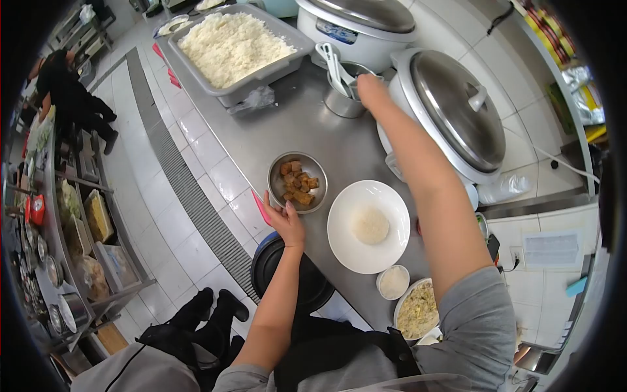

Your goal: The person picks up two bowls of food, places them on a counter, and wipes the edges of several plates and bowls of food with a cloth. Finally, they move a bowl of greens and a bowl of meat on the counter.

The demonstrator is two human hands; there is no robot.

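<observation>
My left hand [285, 224] is at the near rim of a small metal bowl [276, 171], thumb against its side and fingers reaching toward its underside. Inside the bowl lie several browned chunks of food [299, 183]. Far forward, my right hand [372, 91] reaches into a metal pot [344, 104] that holds white-handled utensils [332, 64]; its fingers are hidden there, so I cannot see what they grip. Between my arms stands a wide white plate [339, 235] with a rounded mound of rice [371, 226] in its middle.
A grey tub [235, 98] heaped with rice [232, 46] stands at the far left of the steel counter [261, 130]. Two rice cookers line the right, the nearer one lidded [450, 98]. Close to me are a small white cup [393, 282] and a bowl of fried rice [418, 310].
</observation>
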